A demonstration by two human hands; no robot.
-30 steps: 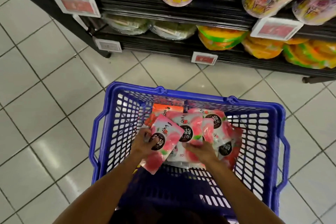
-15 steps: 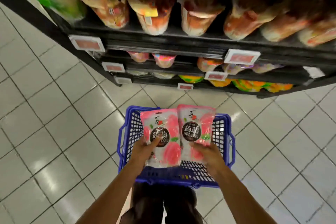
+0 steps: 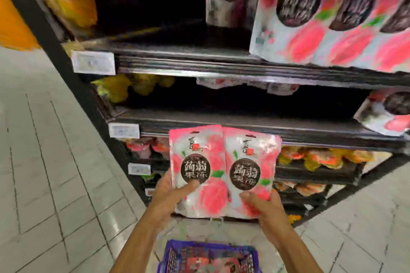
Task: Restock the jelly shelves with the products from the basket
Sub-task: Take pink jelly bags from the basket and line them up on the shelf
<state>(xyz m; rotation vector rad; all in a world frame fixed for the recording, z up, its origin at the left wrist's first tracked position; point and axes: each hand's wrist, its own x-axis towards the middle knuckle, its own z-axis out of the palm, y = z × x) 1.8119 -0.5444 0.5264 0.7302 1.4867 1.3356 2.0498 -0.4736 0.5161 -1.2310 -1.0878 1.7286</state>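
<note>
1. Presently, left hand (image 3: 168,193) grips left pouch (image 3: 195,162), right hand (image 3: 264,204) grips right pouch (image 3: 250,162), upright, side by side.
2. Both sit above the basket (image 3: 208,257), labels forward, likely for matching shelf stock (image 3: 332,17) far right.

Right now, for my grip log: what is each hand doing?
The left hand grips the left jelly pack.
The right hand grips the right jelly pack.

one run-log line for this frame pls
phase: stock in hand | left hand: grips left jelly pouch | right hand: grips right jelly pouch | basket: below hands | matching pouches: upper shelf, right
</note>
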